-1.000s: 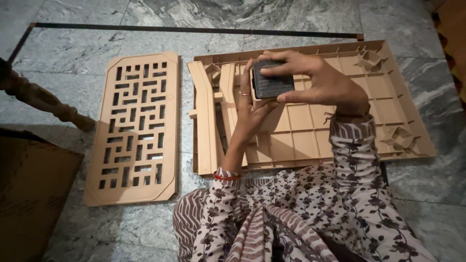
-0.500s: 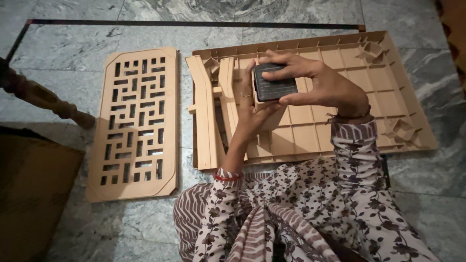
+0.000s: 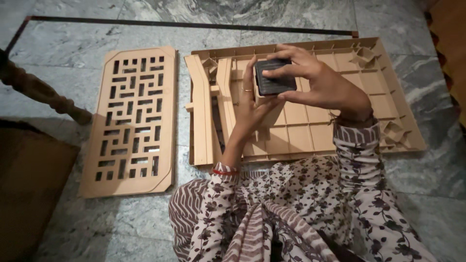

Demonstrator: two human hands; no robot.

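Both my hands hold a small dark rectangular block (image 3: 274, 77) above a tan plastic ribbed panel (image 3: 340, 136) lying on the stone floor. My left hand (image 3: 250, 109) supports the block from below and behind, palm up, a ring on one finger. My right hand (image 3: 320, 87) grips it from the right, fingers curled over its top edge. Two long tan rails (image 3: 200, 111) lie on the panel's left part, just left of my left hand.
A tan lattice panel (image 3: 131, 121) with maze-like cutouts lies flat to the left. A turned wooden leg (image 3: 39, 92) and a brown cardboard box (image 3: 29, 194) are at far left. My patterned clothing (image 3: 291, 213) fills the bottom. A dark strip (image 3: 194, 24) runs across the marble floor.
My hands have kept the dark block in nearly the same place over the ribbed panel; the view has shifted slightly. Nothing was let go.
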